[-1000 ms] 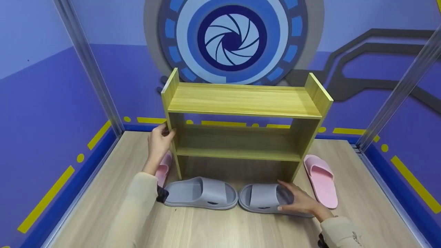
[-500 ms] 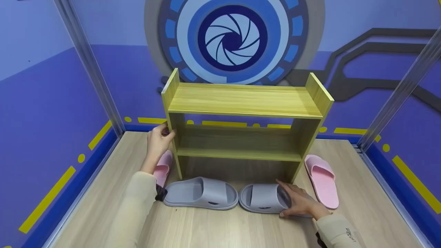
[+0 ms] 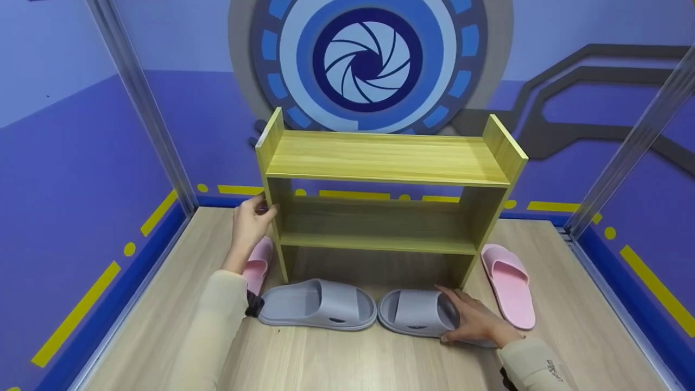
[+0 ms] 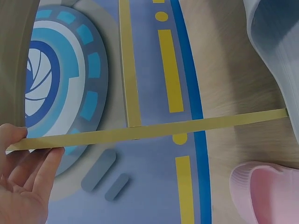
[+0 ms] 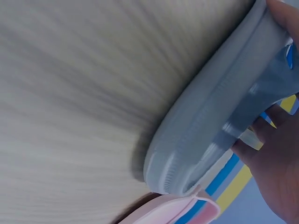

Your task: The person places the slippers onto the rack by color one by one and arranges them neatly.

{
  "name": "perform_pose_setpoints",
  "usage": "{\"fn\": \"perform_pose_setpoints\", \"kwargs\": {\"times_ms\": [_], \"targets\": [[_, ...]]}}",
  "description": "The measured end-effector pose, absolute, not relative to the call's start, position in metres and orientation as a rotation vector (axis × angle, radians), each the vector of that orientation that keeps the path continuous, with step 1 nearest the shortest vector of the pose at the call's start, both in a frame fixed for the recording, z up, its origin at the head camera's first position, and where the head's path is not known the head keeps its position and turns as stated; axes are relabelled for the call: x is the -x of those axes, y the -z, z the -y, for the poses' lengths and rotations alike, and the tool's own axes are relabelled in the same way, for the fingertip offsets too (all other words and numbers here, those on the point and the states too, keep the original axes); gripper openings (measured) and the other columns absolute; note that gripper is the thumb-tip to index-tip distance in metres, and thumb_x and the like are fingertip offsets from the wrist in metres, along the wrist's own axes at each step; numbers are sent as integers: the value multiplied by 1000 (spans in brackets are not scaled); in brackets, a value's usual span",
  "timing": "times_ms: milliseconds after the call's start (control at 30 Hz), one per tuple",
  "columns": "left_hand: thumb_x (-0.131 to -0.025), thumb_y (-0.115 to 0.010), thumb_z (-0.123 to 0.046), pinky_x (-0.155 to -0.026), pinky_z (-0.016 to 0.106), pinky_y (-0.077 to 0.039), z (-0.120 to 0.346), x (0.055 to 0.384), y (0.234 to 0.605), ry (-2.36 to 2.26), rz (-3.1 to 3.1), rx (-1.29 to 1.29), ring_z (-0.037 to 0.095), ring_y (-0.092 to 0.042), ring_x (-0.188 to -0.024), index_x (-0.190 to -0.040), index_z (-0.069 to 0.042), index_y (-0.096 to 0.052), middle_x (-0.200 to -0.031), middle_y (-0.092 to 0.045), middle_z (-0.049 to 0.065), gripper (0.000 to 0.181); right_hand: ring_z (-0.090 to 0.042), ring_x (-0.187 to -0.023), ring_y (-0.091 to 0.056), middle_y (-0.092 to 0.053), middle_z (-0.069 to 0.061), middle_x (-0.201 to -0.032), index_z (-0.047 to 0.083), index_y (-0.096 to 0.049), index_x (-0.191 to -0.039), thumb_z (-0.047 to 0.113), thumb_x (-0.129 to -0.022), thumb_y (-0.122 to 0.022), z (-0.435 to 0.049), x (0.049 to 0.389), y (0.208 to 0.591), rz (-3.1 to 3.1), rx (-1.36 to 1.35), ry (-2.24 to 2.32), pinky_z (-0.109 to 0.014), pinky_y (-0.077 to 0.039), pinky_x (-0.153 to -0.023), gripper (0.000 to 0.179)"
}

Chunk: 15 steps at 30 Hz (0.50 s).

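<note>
A small yellow wooden shelf rack (image 3: 386,157) stands upright at the back. My left hand (image 3: 251,224) pinches the edge of its left side panel; in the left wrist view thumb and fingers lie on either side of that panel (image 4: 168,129). In front of the rack, two grey slippers lie sideways in a line on the floor: a left one (image 3: 339,303) and a right one (image 3: 417,308). My right hand (image 3: 478,321) grips the right slipper across its heel half from above, hiding much of that end. The right wrist view shows its grey sole edge (image 5: 205,116) close up.
One pink slipper (image 3: 509,287) lies right of the rack. Another pink slipper (image 3: 257,267) is at the left, partly behind my left forearm. Blue printed walls (image 3: 190,125) enclose the back and sides, with metal posts (image 3: 144,103) at the corners.
My right hand has shifted slightly, its thumb settling closer against the side of the right grey slipper. The left hand keeps its place on the rack, and the slippers lie as before.
</note>
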State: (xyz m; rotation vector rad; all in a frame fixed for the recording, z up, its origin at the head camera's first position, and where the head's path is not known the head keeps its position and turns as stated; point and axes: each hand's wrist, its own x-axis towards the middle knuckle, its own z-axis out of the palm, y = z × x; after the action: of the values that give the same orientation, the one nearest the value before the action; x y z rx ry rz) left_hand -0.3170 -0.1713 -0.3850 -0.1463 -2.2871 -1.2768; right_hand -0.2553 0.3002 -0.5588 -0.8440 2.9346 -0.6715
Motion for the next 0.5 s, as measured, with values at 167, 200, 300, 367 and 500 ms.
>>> {"fn": "perform_pose_setpoints", "kwargs": {"times_ms": [167,200,300,367,500], "targets": [[-77,-62,-10,-67,35,-48,172,317,385,1280,2294,144,24,-62,-78,-101,0,-65,-87,-65,16,26,-40,-107,-42,-43,-18,-121,16,-31,-136,52,-52,-77,-303,255,558,-2989,830,698,-53,-36,-82,103],[-77,-62,-10,-67,36,-48,172,316,385,1279,2295,141,24,-62,-78,-101,0,-65,-87,-65,16,26,-38,-106,-43,-43,-16,-121,16,-31,-136,52,-51,-77,-303,255,557,-2997,826,703,-52,-36,-81,103],[-77,-62,-10,-67,36,-49,172,316,385,1279,2294,146,24,-62,-78,-101,0,-65,-87,-65,16,26,-33,-104,-46,-44,-14,-121,16,-31,-136,53,-52,-76,-305,254,552,-3012,830,706,-48,-38,-80,103],[-77,-62,-10,-67,36,-48,172,316,385,1275,2294,148,24,-62,-78,-100,0,-65,-87,-65,16,26,-30,-101,-48,-44,-13,-119,15,-31,-136,54,-52,-76,-307,252,547,-3016,835,701,-47,-39,-79,103],[-77,-62,-10,-67,36,-49,171,316,385,1277,2292,160,25,-62,-78,-100,0,-65,-87,-65,16,25,-27,-98,-49,-46,-13,-115,14,-32,-136,55,-52,-75,-310,248,538,-3033,840,666,-45,-40,-78,102]]}}
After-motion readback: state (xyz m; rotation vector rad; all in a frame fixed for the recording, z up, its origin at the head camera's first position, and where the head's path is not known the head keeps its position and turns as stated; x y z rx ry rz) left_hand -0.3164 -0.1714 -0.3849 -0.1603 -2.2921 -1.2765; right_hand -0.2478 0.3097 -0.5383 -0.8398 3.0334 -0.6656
